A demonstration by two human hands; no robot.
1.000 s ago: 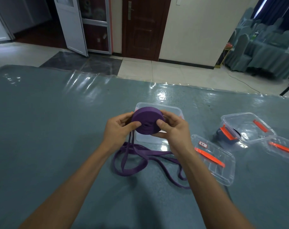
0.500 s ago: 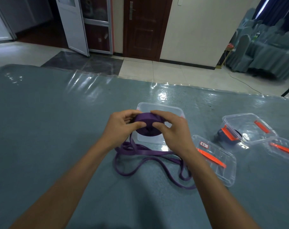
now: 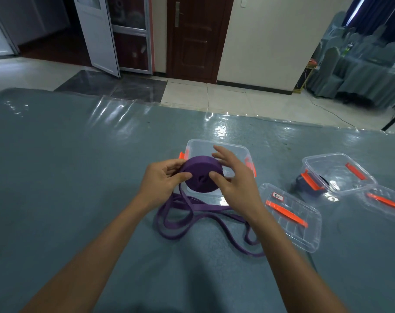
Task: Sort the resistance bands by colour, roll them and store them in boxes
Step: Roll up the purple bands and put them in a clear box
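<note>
A grey-blue table (image 3: 56,177) under a clear plastic sheet fills the view, with a tiled floor and a dark brown door (image 3: 196,37) beyond it. Just behind the grip stands a clear box (image 3: 201,143) with orange clips; the hands and the roll hide most of its inside. To the right of the grip lies a clear lid (image 3: 291,220) with an orange clip and a small white label. Farther right are a second clear box (image 3: 345,177) and another lid (image 3: 388,201). A dark blue roll (image 3: 297,184) sits at that box's left wall, inside or outside I cannot tell.

The left hand (image 3: 160,181) grasps the purple band roll (image 3: 202,173), thumb on its face. The right hand (image 3: 237,184) is released, fingers spread, with only the thumb touching the roll. The band's loose tail (image 3: 192,213) loops on the table below the grip, between the forearms.
</note>
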